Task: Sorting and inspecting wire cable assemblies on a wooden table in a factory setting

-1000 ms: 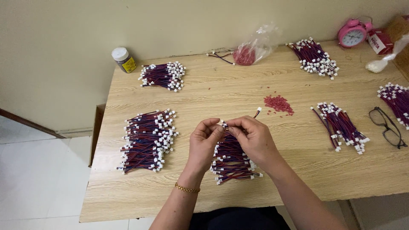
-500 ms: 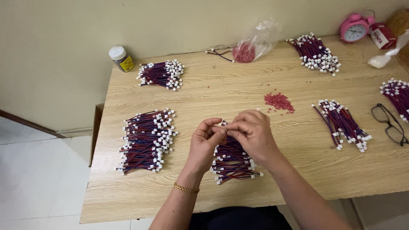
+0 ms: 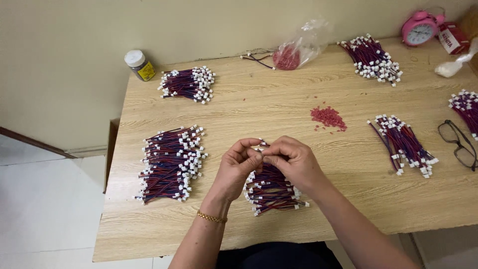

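The left hand (image 3: 238, 169) and right hand (image 3: 294, 162) hide the small piece they pinch; the eyeglasses (image 3: 460, 144) are cut off at the right edge.

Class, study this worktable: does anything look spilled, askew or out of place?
Yes. A small heap of red bits lies loose on the bare wooden table, with stray bits scattered around it, while similar red pieces sit inside the plastic bag by the wall. The wire bundles lie in fairly tidy piles.

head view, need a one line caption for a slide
Both hands, left hand and right hand, pinch a small wire lead over a pile of red-and-blue leads on a wooden table.
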